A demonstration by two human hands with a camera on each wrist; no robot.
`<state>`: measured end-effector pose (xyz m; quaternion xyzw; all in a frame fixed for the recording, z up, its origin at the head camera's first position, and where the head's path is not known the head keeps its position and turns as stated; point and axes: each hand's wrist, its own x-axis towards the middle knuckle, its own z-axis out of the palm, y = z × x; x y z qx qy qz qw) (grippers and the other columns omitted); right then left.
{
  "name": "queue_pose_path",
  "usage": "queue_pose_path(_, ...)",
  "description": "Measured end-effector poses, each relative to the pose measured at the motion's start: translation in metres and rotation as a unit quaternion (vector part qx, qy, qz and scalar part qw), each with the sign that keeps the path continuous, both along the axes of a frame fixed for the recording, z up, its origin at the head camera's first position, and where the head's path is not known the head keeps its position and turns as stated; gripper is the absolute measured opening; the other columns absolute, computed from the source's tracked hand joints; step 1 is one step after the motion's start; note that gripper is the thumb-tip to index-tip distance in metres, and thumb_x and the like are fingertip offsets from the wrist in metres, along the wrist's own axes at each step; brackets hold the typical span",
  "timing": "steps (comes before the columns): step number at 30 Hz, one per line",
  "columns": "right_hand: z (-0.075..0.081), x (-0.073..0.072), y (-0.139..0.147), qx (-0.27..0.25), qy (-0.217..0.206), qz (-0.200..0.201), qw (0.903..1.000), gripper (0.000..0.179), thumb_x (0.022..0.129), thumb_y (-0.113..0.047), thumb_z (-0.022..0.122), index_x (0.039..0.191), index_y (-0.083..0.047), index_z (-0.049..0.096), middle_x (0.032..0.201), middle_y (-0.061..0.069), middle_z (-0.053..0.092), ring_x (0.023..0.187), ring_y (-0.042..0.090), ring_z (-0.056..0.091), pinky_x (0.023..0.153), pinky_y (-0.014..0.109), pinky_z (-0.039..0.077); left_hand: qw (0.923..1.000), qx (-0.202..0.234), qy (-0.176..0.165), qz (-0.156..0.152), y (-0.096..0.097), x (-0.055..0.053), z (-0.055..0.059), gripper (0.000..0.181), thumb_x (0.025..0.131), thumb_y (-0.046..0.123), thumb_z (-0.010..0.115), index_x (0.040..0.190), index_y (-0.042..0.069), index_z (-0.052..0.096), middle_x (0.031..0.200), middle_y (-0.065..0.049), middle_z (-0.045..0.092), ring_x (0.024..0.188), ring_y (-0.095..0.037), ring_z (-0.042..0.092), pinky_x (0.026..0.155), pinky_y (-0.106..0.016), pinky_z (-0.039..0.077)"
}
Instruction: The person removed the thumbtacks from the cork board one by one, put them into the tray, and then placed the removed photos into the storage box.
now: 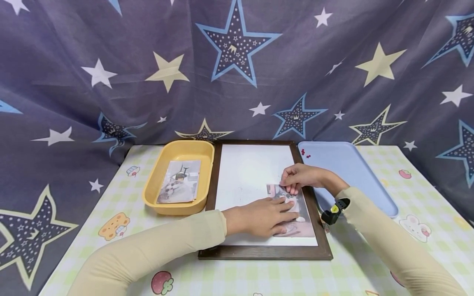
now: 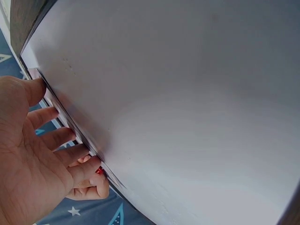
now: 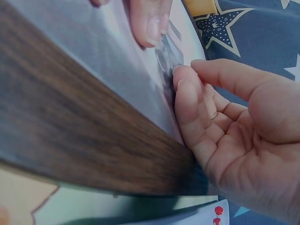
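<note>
My left hand (image 1: 264,218) lies with fingers spread on a photo (image 1: 305,224), pressing it against the white framed board (image 1: 237,189). The photo is at the board's lower right. By its top edge, my right hand (image 1: 301,176) has thumb and fingers curled together. A small red pushpin (image 2: 99,171) shows between the right hand's fingers in the left wrist view. In the right wrist view the right hand (image 3: 234,122) hides the pin, and fingertips of the left hand (image 3: 147,23) touch the photo close by.
A yellow bin (image 1: 152,193) holding several photos (image 1: 179,183) stands left of the board. To the right lies a light blue tray (image 1: 340,160) with several red pushpins (image 1: 303,152) in its far left corner. The board's brown wooden frame (image 1: 264,253) borders the white surface.
</note>
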<state>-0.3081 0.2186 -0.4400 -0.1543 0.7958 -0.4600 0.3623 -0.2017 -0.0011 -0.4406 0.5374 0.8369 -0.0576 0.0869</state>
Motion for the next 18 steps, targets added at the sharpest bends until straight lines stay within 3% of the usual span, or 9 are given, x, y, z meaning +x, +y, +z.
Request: queue_pose_path(18, -0.0029, -0.0003, 0.0002, 0.006, 0.016, 0.009, 0.9998, 0.004, 0.094, -0.002, 0.062, 0.095, 0.002, 0.063, 0.076, 0.001, 0.065, 0.066, 0.008, 0.063, 0.061, 0.020, 0.054, 1.0000, 0.001, 0.004, 0.001, 0.0005, -0.0008, -0.0018, 0.055, 0.110, 0.041, 0.039, 0.162, 0.026, 0.031, 0.169, -0.006, 0.026, 0.156, -0.028, 0.025, 0.126, -0.044, 0.029)
